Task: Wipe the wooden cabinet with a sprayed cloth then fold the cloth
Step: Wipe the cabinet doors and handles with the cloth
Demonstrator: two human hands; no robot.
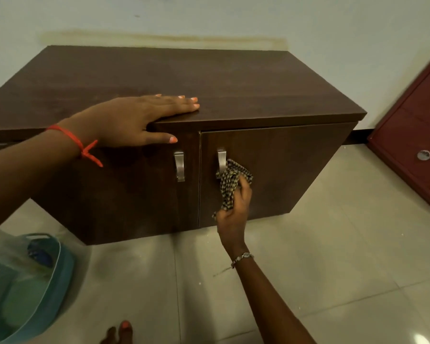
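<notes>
Two hands are at work on the cabinet. The right hand [233, 207] is closed around a checked cloth [230, 186], which is bunched in the fingers and pressed against the front of the right door [296, 170], just beside its metal handle [221, 161]. The upper end of the cloth touches the lower part of this handle, and a small corner hangs out under the hand. On the right wrist there is a thin bracelet [242, 258].

The left hand [139, 120] holds nothing. It lies flat and wide open on the near edge of the cabinet top, palm down, with the fingers stretched to the right and the thumb hanging over the front edge, above the left door. An orange thread [77, 142] is tied around the left wrist.

The wooden cabinet [184, 75] is dark brown, low, and stands on the floor against a pale wall [233, 16]. It has two doors, and the second metal handle [179, 166] is on the left door, near the middle gap. Both doors look shut.

The floor [333, 244] has light glossy tiles. At the near left stands a blue-green plastic basket [57, 281] with some things inside that are too blurred to name. At the far right, a red-brown panel [412, 135] leans or stands beside the wall. At the near edge, toes of a foot [121, 331] are visible.
</notes>
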